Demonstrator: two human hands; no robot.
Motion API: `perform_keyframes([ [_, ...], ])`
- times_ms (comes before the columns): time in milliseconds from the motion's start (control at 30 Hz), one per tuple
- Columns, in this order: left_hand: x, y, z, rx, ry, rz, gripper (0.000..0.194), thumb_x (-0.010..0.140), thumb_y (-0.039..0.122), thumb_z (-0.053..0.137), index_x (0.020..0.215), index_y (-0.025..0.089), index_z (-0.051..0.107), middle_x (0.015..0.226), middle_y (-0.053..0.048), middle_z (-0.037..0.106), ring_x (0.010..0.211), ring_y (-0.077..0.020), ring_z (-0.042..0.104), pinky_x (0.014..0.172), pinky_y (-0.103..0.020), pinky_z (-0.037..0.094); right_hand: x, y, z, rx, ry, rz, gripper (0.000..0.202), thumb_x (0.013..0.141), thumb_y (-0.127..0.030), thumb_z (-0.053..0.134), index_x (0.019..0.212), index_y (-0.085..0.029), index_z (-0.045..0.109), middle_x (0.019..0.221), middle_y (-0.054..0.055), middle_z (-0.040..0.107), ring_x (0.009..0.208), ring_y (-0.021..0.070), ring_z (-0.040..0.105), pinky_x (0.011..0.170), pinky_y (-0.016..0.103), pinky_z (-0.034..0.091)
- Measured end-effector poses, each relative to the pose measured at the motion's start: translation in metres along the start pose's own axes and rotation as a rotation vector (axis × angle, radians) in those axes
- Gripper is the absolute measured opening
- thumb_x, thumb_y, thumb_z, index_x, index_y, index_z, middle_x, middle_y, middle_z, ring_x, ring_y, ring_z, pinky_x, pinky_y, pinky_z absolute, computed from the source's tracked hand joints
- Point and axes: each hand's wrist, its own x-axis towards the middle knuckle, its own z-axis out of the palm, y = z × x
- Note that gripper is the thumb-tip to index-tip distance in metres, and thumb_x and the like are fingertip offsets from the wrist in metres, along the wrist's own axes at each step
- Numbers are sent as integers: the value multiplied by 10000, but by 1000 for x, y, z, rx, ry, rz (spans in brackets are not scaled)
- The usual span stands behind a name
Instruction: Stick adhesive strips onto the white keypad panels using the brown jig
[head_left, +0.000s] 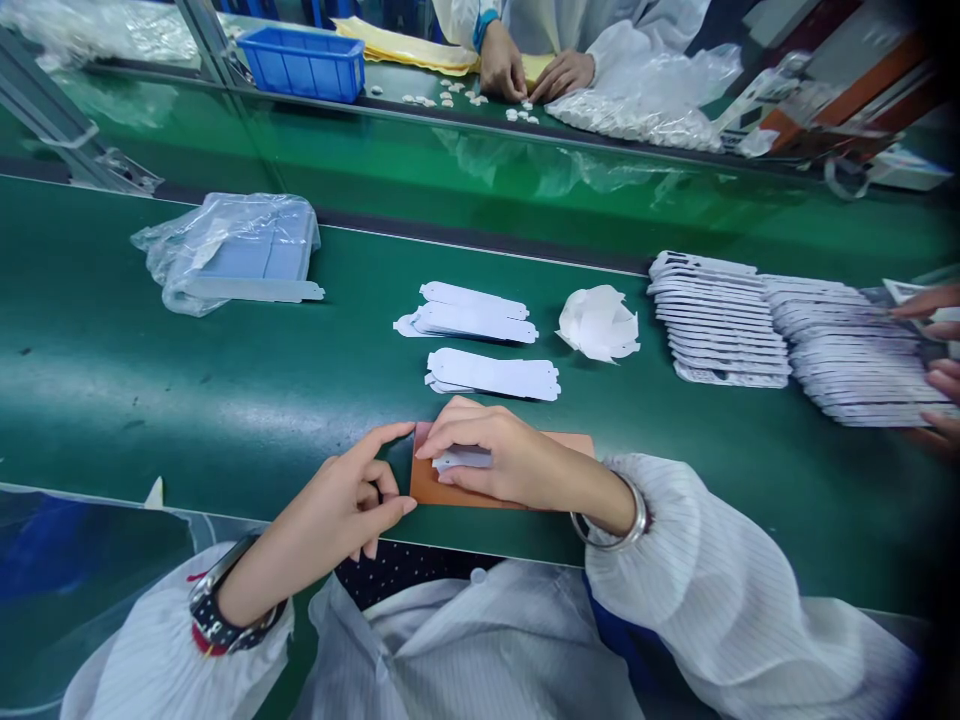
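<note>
Tbh, best to brace the orange board (435, 491) at its left edge with the left hand (330, 510), loosely open, and pin the white die-cut strip (463, 459) flat on top between right hand (517, 456) thumb and fingers, pressing evenly to avoid creases.

Far bench, left to right: clear plastic wrapping (112, 38), heaped; one blue bin (300, 65), open-topped, near the edge; yellow sheets (409, 48), lying flat beside it; small white pieces (512, 115), scattered; one person (529, 25) in white, blue band at one wrist; one clear bag (645, 110), bulging, contents white; orange block (885, 85), tilted, among blurred items.
Left: one metal post (46, 100), slanting.
Near bench, right: white flat parts (720, 320), many, in two overlapping rows, a second person's fingers (941, 385) at the outer row.
</note>
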Motion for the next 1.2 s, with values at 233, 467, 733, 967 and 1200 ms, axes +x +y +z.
perform_keyframes([
  [233, 0, -1, 0, -5, 1, 10, 540, 837, 305, 545, 1315, 337, 298, 672, 91, 513, 419, -72, 538, 367, -154, 433, -2, 1, 2, 32, 19, 1, 199, 815, -115, 604, 997, -188, 636, 982, 46, 628, 871, 151, 580, 782, 319, 482],
  [467, 1, -3, 0, -8, -8, 22, 553, 838, 323, 547, 1328, 338, 291, 681, 82, 531, 428, -78, 543, 369, -160, 443, -1, -2, 0, 63, 25, -21, 270, 810, -79, 586, 1059, -179, 614, 1005, 55, 604, 877, 149, 584, 790, 317, 489],
  [733, 0, -4, 0, -8, -4, 29, 547, 842, 327, 548, 1327, 336, 295, 686, 79, 535, 433, -82, 546, 372, -166, 447, -1, 2, 3, 101, 54, -70, 270, 817, -69, 571, 1059, -180, 615, 1000, 57, 590, 898, 148, 574, 812, 325, 484],
  [967, 0, -3, 0, 5, 2, 34, 530, 844, 332, 550, 1317, 340, 310, 687, 82, 528, 433, -81, 550, 377, -168, 448, -2, 4, 1, 175, 95, -67, 197, 816, -124, 597, 998, -194, 627, 953, 44, 608, 805, 137, 573, 723, 308, 504],
  [1200, 0, -4, -1, 4, -2, 49, 536, 842, 336, 553, 1320, 341, 310, 679, 87, 526, 427, -79, 548, 377, -169, 449, 1, -1, 8, 239, 151, -93, 429, 830, 20, 328, 1189, -178, 455, 1030, 65, 496, 912, 135, 540, 812, 343, 507],
])
